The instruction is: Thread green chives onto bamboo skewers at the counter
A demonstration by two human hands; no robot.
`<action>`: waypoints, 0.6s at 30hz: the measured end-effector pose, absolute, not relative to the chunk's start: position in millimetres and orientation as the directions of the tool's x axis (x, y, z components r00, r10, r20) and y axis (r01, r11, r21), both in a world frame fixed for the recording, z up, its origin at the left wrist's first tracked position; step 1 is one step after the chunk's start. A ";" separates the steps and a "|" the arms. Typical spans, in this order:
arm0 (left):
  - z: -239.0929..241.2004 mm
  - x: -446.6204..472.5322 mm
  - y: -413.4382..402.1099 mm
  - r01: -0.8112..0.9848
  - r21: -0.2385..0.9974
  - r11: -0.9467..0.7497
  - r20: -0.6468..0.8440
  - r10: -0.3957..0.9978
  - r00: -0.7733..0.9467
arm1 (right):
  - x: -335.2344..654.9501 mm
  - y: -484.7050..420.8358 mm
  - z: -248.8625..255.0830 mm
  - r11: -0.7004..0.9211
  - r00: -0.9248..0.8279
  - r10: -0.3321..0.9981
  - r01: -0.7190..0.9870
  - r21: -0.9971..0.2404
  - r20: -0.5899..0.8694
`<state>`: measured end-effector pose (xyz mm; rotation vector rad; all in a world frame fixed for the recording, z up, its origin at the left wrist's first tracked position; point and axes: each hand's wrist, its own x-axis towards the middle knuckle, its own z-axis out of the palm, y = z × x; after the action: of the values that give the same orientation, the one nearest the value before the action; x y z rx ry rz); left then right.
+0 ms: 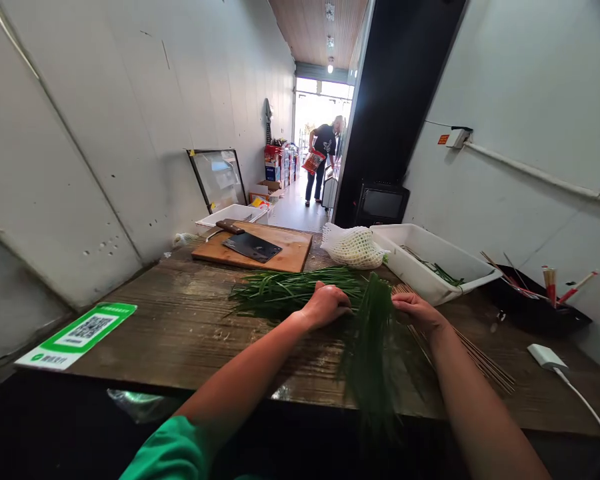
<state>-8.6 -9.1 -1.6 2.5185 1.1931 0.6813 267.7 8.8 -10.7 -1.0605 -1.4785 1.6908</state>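
Note:
A heap of long green chives [285, 288] lies across the wooden table [180, 333]. My left hand [327, 305] rests on the heap with its fingers curled round some stalks. My right hand [416, 310] is closed on a bunch of chives [370, 340] that hangs toward me over the table's front edge. Thin bamboo skewers [480, 363] lie under and to the right of my right forearm.
A cleaver [247, 243] lies on a cutting board [290, 257] at the back. A white mesh bag [353, 248] and a white tub [430, 267] sit to the right, then a dark tray [535, 307] with sticks. A QR sign [80, 333] and a charger [545, 357] lie near the edges. A person [323, 160] stands down the corridor.

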 end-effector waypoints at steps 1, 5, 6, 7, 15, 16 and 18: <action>-2.0 -7.2 -9.1 0.670 0.452 -0.589 0.314 0.808 0.499 | 265.6 9.9 -11.1 -0.176 -0.446 0.878 0.035 -0.984 -0.173; -2.2 -2.6 -9.1 0.700 0.506 -0.504 0.395 0.857 0.331 | 261.8 12.5 -12.3 -0.148 -0.299 0.946 -0.065 -0.987 -0.123; -2.1 -2.6 -7.8 0.689 0.534 -0.489 0.417 0.862 0.289 | 260.9 12.3 -12.3 -0.126 -0.273 0.957 -0.088 -0.988 -0.098; -2.0 -3.3 -5.6 0.668 0.581 -0.465 0.432 0.872 0.231 | 259.7 11.6 -11.9 -0.103 -0.259 0.963 -0.101 -0.990 -0.073; 8.0 -14.7 28.7 0.132 0.957 -0.258 0.283 0.932 -0.227 | 242.2 -5.2 7.2 0.037 -0.277 0.961 0.118 -0.992 0.003; 10.1 -12.0 31.5 0.068 0.969 -0.239 0.249 0.940 -0.233 | 239.9 -6.5 8.7 0.050 -0.251 0.968 0.142 -0.989 0.013; 13.4 -3.3 35.3 -0.020 0.978 -0.206 0.197 0.957 -0.213 | 235.7 -8.0 9.5 0.075 -0.192 0.981 0.192 -0.979 0.037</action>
<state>-3.3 35.3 13.4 1.2190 1.2275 1.5391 235.7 -8.0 9.5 -1.2164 -1.5247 1.2032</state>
